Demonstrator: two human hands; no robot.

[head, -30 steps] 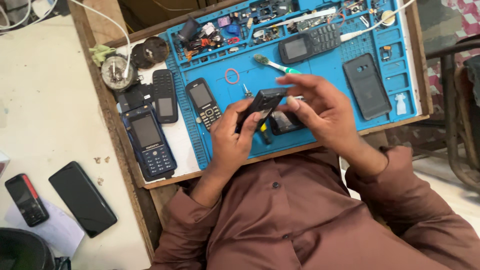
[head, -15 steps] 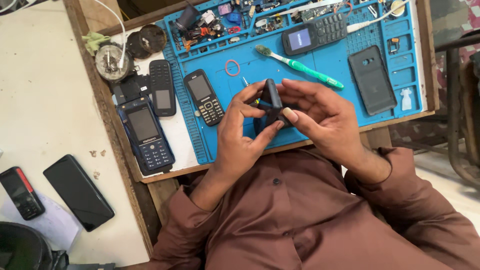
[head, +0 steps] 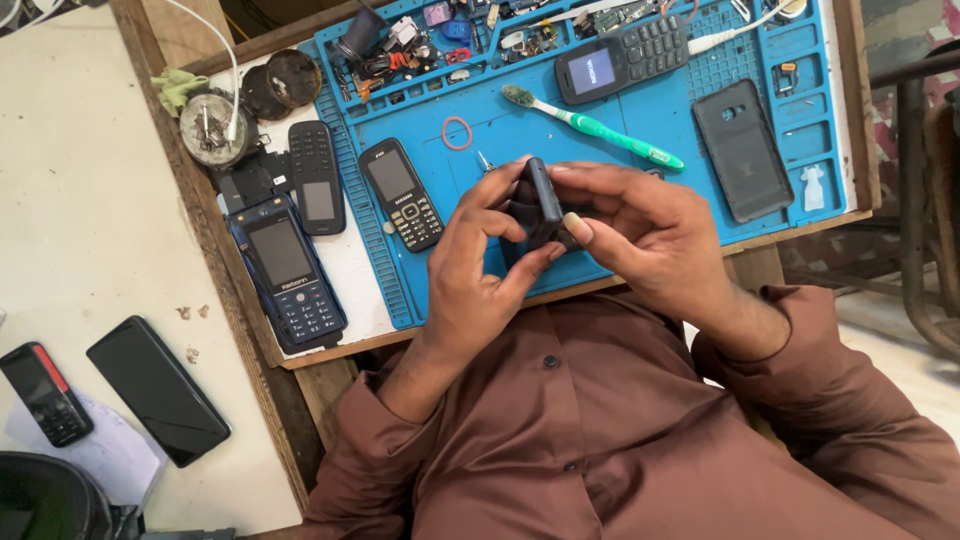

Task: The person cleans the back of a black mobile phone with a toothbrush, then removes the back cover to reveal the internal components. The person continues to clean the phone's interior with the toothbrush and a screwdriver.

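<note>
- Small black phone [head: 541, 203], centre frame, held edge-up above the blue mat [head: 640, 160].
- Left hand [head: 478, 270] and right hand [head: 640, 228] both pinch it.
- Advice: keep thumb pressure even along the seam.
- Green toothbrush [head: 592, 127] lies upper centre on the desk [head: 215, 250].

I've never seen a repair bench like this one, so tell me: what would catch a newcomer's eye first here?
First, the two hands at the centre: the left hand and right hand grip a small dark phone edge-on above a bright blue work mat. On the mat lie a green toothbrush, a keypad phone left of the hands and a dark back cover to the right. A blue phone lies off the mat's left edge.
</note>
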